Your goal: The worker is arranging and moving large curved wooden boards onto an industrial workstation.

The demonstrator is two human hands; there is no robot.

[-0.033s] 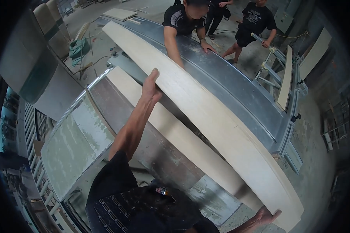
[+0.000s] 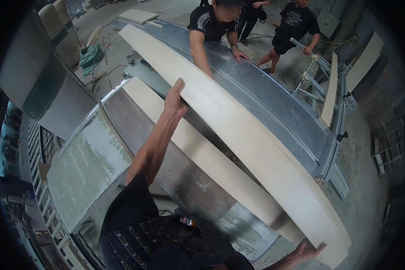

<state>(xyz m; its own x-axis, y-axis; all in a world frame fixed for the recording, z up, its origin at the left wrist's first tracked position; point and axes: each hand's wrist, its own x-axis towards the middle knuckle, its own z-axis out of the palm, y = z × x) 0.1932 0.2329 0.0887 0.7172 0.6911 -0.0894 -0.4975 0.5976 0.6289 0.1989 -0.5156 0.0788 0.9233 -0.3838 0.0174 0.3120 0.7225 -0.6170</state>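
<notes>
A long pale plywood board (image 2: 245,123) runs from the far left to the near right, its edge showing what look like thin layers. My left hand (image 2: 174,100) is closed on its near edge, left of the middle, with the thumb on top and the other fingers hidden beneath. Close to the near right end, my right hand (image 2: 308,250) grips the same edge, thumb over the top face. A second pale board (image 2: 207,155) lies beside it on my side, on the worn brown and green tabletop (image 2: 141,119). A dark gap separates part of the two boards.
Across the grey metal saw table (image 2: 279,114) a co-worker (image 2: 211,27) leans in, one arm reaching behind the board. Another person (image 2: 297,22) stands by a frame (image 2: 312,83) holding a narrow board. Tall panels (image 2: 45,81) stand at left, near a green cloth (image 2: 91,55).
</notes>
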